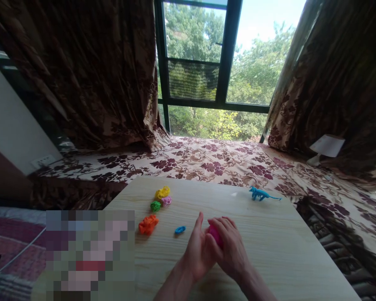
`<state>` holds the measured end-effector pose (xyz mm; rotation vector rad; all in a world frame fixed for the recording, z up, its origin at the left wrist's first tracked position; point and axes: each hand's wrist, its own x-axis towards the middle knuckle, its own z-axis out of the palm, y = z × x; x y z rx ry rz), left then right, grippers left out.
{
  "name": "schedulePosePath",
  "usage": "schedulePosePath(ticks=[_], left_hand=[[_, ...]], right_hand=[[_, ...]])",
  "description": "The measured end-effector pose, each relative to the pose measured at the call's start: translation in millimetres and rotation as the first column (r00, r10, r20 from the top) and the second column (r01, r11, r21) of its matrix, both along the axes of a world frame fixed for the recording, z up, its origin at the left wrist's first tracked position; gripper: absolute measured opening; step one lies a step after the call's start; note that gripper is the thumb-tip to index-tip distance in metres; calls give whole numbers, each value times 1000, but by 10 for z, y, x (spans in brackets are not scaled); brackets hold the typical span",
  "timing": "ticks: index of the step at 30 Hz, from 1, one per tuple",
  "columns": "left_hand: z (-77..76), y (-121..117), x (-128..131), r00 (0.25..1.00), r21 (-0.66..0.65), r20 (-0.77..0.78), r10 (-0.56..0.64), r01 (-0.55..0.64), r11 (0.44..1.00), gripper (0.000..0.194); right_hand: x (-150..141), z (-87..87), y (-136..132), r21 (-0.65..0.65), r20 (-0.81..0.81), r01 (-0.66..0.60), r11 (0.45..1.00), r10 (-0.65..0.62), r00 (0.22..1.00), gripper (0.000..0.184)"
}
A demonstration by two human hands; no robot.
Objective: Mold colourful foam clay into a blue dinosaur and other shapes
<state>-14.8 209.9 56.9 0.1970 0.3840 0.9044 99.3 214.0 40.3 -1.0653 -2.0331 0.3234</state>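
Observation:
A bright pink lump that looks like modelling clay is held between my two hands above the light wooden table. My left hand lies underneath and beside it, thumb stretched up, its other fingers mostly hidden. Curved over the top, my right hand has its fingers wrapped round the lump, so only part of the pink shows. Left of my hands a small blue looped piece lies on the table. An orange crumpled lump sits further left, with yellow, green and light purple lumps behind it.
The wooden table ends in front of a ledge covered in flowered cloth. A blue long-tailed animal figure stands near the table's far right corner. A white lamp is on the ledge at right. The lower left is pixelated.

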Motion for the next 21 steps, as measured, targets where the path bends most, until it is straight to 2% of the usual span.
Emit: schedulePosePath(ticks=[3,5,6,8,10,11,14,16,21], left_hand=[[-48,29,-6,999,36,-41,29,-27,999,54],[-124,67,-8,972,86,-169,164,-151,985,53],[-168,89,-7,929,124,-260,263,-238,963,52],[-254,135,-7,794,236,-406,453,-387,891,45],[-323,179,-11,694,326,-464,551,-445,834,36],[-349,197,-15,661,361,-478,579,-454,815,32],[-408,226,-26,553,470,-516,654,-455,756,21],[-447,221,-29,497,525,-532,686,-442,727,18],[-550,187,-21,430,603,-561,707,-372,705,23]], right_hand=[[-26,-38,43,7,-124,85,996,-83,989,34],[-11,-73,116,-112,-320,145,983,-174,931,37],[11,-86,165,-231,-445,129,964,-222,867,38],[83,-106,280,-475,-650,-4,880,-347,676,41],[175,-130,393,-607,-721,-145,782,-464,515,41],[219,-146,440,-637,-722,-174,751,-501,477,39],[288,-207,514,-677,-694,-149,720,-559,454,36],[265,-246,513,-682,-690,-136,719,-571,446,32],[92,-328,472,-678,-701,-167,716,-561,441,41]])
